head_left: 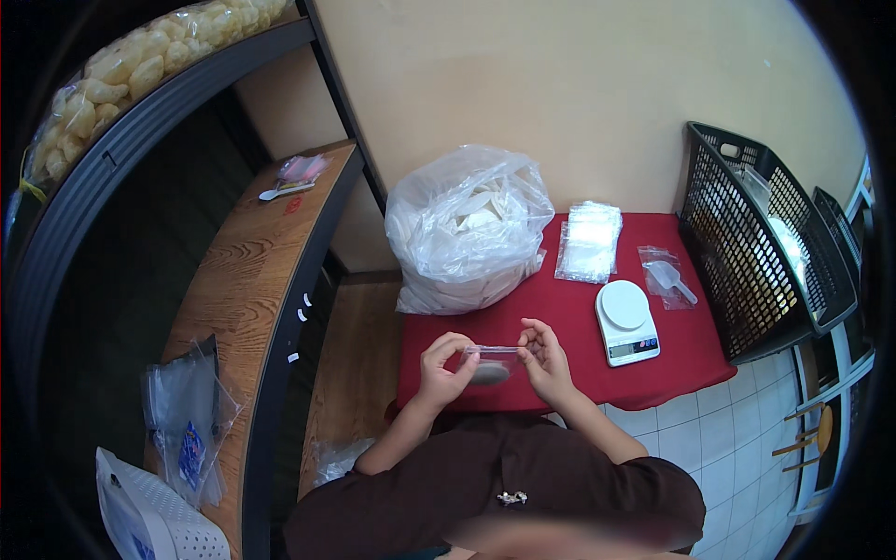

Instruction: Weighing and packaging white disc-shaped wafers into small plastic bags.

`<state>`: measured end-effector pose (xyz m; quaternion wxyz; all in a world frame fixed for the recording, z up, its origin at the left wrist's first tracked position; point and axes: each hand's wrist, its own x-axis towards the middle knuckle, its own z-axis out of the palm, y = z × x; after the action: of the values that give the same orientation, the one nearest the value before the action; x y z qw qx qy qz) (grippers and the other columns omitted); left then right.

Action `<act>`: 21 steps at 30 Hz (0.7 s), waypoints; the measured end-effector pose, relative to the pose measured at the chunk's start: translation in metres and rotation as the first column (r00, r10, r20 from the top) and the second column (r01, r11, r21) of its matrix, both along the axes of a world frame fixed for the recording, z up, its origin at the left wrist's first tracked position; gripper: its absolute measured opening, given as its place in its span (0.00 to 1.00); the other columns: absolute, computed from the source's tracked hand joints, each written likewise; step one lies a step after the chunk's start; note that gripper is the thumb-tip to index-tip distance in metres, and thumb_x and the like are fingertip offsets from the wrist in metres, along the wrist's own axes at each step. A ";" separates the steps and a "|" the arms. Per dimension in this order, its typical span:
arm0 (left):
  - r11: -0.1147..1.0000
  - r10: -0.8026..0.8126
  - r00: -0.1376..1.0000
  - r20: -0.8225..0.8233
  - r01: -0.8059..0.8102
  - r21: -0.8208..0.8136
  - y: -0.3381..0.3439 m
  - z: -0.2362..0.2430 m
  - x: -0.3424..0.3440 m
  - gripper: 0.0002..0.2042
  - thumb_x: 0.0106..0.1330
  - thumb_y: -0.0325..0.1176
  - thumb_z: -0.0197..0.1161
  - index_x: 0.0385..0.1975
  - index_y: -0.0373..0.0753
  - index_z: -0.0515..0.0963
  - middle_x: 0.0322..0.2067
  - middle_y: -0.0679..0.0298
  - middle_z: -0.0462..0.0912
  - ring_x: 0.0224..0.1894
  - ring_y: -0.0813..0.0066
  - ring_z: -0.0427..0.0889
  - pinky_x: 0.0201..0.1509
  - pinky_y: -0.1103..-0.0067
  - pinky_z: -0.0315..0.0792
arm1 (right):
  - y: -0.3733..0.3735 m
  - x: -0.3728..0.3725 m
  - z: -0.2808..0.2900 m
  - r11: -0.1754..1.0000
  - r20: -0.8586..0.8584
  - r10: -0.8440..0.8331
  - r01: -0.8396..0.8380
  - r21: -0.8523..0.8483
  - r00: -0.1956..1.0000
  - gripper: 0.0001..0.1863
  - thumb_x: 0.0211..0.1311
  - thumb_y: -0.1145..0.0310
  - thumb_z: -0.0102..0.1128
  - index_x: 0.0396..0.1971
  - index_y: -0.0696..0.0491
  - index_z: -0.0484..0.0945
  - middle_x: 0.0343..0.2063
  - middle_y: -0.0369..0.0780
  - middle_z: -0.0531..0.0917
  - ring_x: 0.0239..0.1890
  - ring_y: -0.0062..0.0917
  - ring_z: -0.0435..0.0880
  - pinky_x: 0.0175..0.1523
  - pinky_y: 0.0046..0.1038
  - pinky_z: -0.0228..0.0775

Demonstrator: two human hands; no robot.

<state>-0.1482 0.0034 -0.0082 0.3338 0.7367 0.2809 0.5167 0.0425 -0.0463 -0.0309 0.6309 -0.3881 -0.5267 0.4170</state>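
Left hand (pixel 444 368) with clear, grey-filled bag (pixel 492 367)

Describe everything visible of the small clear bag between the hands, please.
The small clear bag looks like thin, see-through plastic. Its top edge runs nearly level, pinched at one end by the left hand and at the other by the right hand. Low in it shows a greyish, rounded shape, too unclear to identify. It's over the red tabletop, near the person's side.

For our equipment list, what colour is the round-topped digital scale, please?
The scale is mostly white; see the head view.
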 end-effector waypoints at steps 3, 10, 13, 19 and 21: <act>0.999 0.041 0.998 0.054 -0.043 0.026 0.001 -0.004 -0.006 0.03 0.57 0.21 0.63 0.30 0.32 0.78 0.30 0.61 0.79 0.35 0.73 0.79 0.42 0.78 0.72 | 0.002 -0.004 -0.002 0.997 -0.002 0.076 -0.076 -0.018 0.997 0.29 0.63 0.87 0.51 0.63 0.57 0.58 0.36 0.36 0.70 0.38 0.16 0.70 0.44 0.17 0.66; 0.992 0.128 0.988 0.085 -0.129 0.006 -0.002 -0.007 -0.012 0.03 0.57 0.20 0.61 0.30 0.32 0.77 0.30 0.60 0.79 0.34 0.73 0.78 0.40 0.78 0.72 | 0.001 -0.012 0.001 0.976 0.034 0.214 -0.213 -0.040 0.976 0.31 0.64 0.87 0.51 0.65 0.56 0.56 0.38 0.35 0.70 0.39 0.15 0.71 0.47 0.16 0.65; 0.990 0.136 0.987 0.089 -0.138 0.020 -0.005 -0.008 -0.008 0.02 0.57 0.20 0.60 0.29 0.32 0.76 0.30 0.60 0.79 0.33 0.73 0.78 0.40 0.78 0.72 | -0.001 -0.011 0.006 0.983 0.163 0.183 -0.183 -0.019 0.970 0.31 0.63 0.86 0.51 0.65 0.57 0.56 0.37 0.36 0.71 0.39 0.15 0.72 0.47 0.17 0.67; 0.990 0.142 0.982 0.127 -0.142 -0.012 -0.014 -0.018 0.014 0.02 0.56 0.19 0.58 0.28 0.33 0.75 0.30 0.61 0.76 0.33 0.73 0.76 0.40 0.77 0.71 | -0.013 0.007 0.015 0.993 0.390 0.076 -0.104 0.051 0.918 0.30 0.61 0.85 0.53 0.64 0.60 0.59 0.31 0.41 0.72 0.34 0.26 0.75 0.44 0.24 0.69; 0.989 0.145 0.981 0.127 -0.149 0.024 -0.017 -0.014 0.031 0.03 0.56 0.19 0.58 0.28 0.33 0.74 0.31 0.61 0.76 0.32 0.73 0.76 0.39 0.77 0.71 | -0.014 0.020 0.017 0.994 0.421 0.076 -0.104 0.043 0.904 0.31 0.54 0.91 0.47 0.61 0.60 0.61 0.30 0.41 0.70 0.33 0.27 0.74 0.43 0.22 0.68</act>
<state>-0.1172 -0.0137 -0.0223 0.2994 0.6856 0.3046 0.5896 0.0630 -0.0601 -0.0135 0.4957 -0.4230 -0.6801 0.3358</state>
